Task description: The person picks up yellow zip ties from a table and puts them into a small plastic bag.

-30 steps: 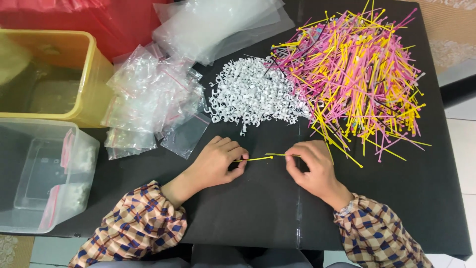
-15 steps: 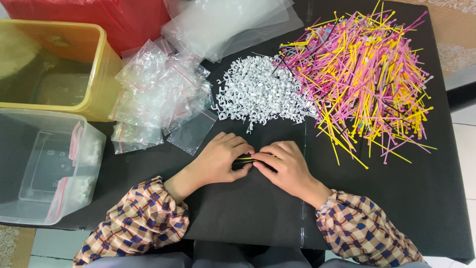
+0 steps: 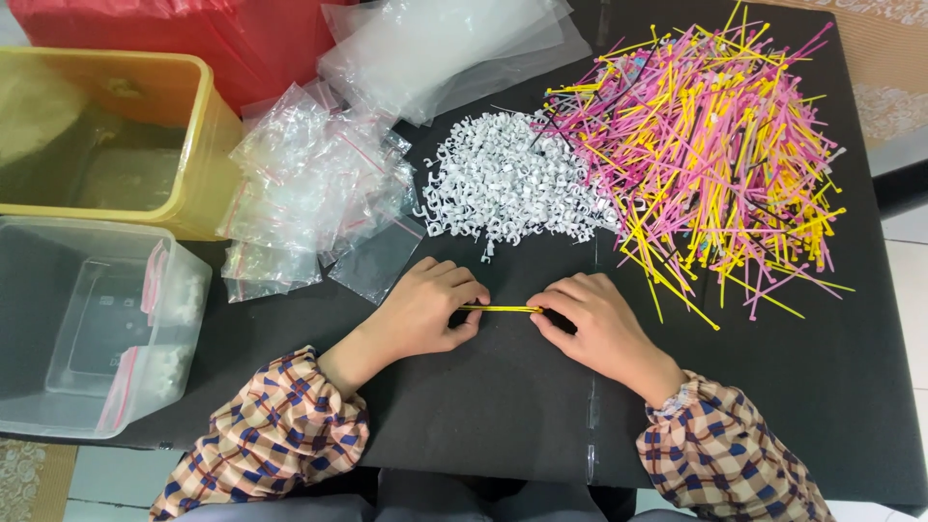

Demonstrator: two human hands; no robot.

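Note:
My left hand (image 3: 425,311) and my right hand (image 3: 592,324) rest on the black table (image 3: 483,406), each pinching one end of a yellow cable tie (image 3: 503,308) stretched level between them. Just beyond my hands lies a heap of small white cable clips (image 3: 503,179). A large pile of pink and yellow cable ties (image 3: 706,145) spreads out at the upper right.
Small clear zip bags (image 3: 309,188) are heaped left of the clips, with larger clear bags (image 3: 445,43) behind. A yellow tub (image 3: 208,135) and a clear plastic bin (image 3: 184,309) holding filled bags stand at the left. Red plastic (image 3: 193,29) lies at the back.
My hands came together from apart, then my right hand drew back to the right. The yellow ties once held separately now show as one straight length between both hands.

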